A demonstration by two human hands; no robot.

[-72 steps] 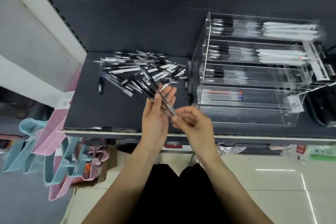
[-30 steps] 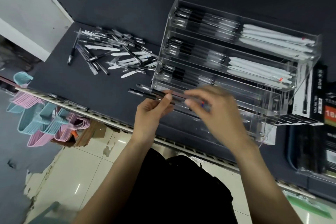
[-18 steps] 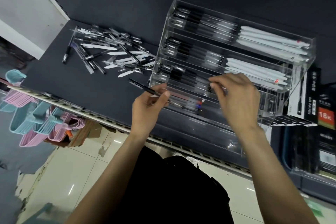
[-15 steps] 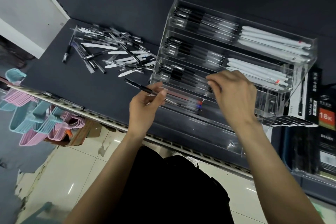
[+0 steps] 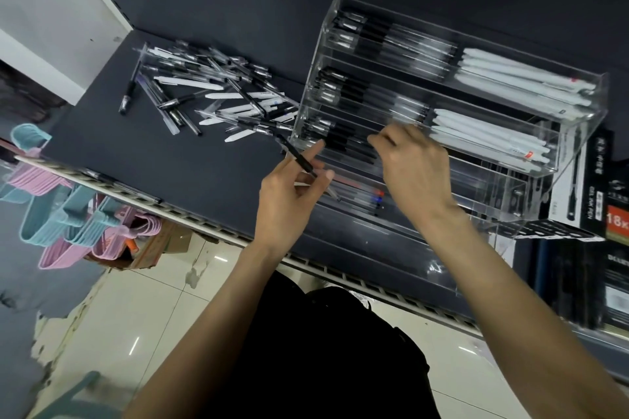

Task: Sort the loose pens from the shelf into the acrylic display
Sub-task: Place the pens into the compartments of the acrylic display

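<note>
my left hand pinches a black pen between thumb and curled fingers, its barrel slanting up-left past my fingertips toward the loose pens heaped on the shelf. the pen's tip points down-right at the low tier of the acrylic display. my right hand reaches into the display's third tier, blurred, fingers bent over the dark pens there; i cannot tell if they grip one.

Pen in left hand
</note>
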